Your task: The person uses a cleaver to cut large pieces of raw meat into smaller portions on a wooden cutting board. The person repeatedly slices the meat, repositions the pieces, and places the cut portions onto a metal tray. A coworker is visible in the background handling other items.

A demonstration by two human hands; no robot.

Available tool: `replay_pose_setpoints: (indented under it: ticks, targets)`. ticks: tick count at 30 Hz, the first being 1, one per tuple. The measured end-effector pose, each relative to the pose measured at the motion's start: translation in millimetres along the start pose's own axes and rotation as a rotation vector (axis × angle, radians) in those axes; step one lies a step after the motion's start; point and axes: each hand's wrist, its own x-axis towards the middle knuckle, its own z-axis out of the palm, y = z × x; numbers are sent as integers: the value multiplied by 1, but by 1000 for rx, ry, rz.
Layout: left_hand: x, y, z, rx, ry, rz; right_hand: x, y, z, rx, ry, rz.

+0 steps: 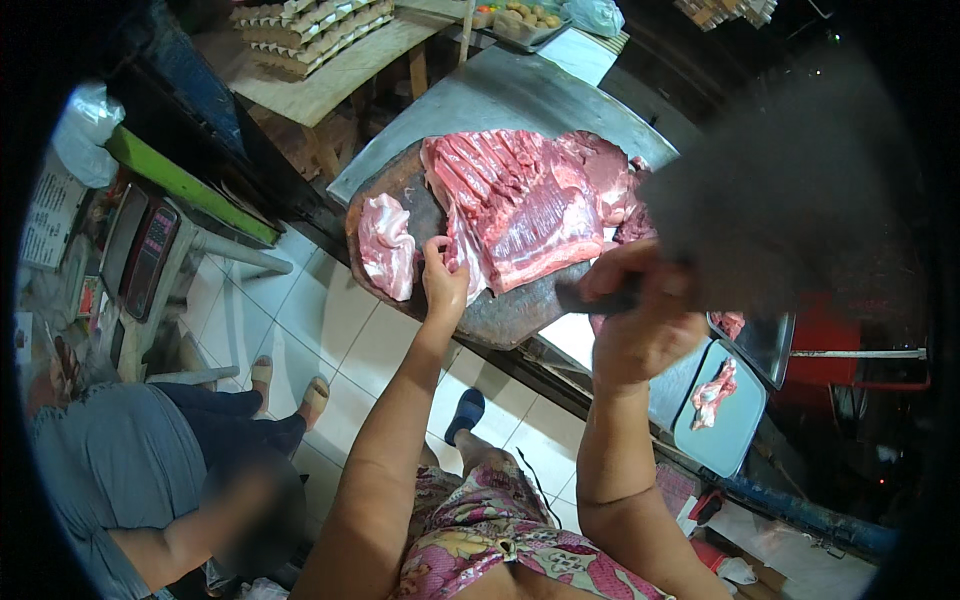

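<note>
A large slab of raw ribs point(530, 200) lies on a round wooden chopping block point(515, 318), ribs showing at its far left. My left hand point(445, 280) has its fingers closed on the slab's near left edge, over a loose flap. Left of that hand, a smaller cut of raw meat point(386, 245) rests on the block, apart from the slab. My right hand point(645, 315) grips the dark handle of a cleaver point(770, 200). Its wide blade is raised, blurred, and hides the area to the right. Darker meat pieces point(635, 220) partly show beside the slab.
The block stands on a metal-topped table point(440, 110). At right, a light blue tray point(745, 430) holds a meat scrap point(713, 393), beside a metal tray point(775, 350). Egg trays point(310, 35) are stacked far left. A scale point(150, 245) and another person point(120, 470) are at left.
</note>
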Motion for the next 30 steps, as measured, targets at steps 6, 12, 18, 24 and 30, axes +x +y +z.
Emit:
replay_pose_setpoints:
  ticks: [6, 12, 18, 24, 30]
  targets:
    - [-2, 8, -2, 83, 7, 163, -80, 97, -3, -883, -543, 548]
    - [10, 7, -35, 156, -128, 122, -94, 85, -27, -763, -502, 643]
    - [12, -1, -40, 194, -177, 183, 9, 30, 20, 16, 29, -77]
    - [8, 28, -48, 397, -226, 88, -69, 140, 32, -990, -599, 731]
    - [48, 68, -17, 921, -227, 166, -72, 129, 16, -818, -449, 501]
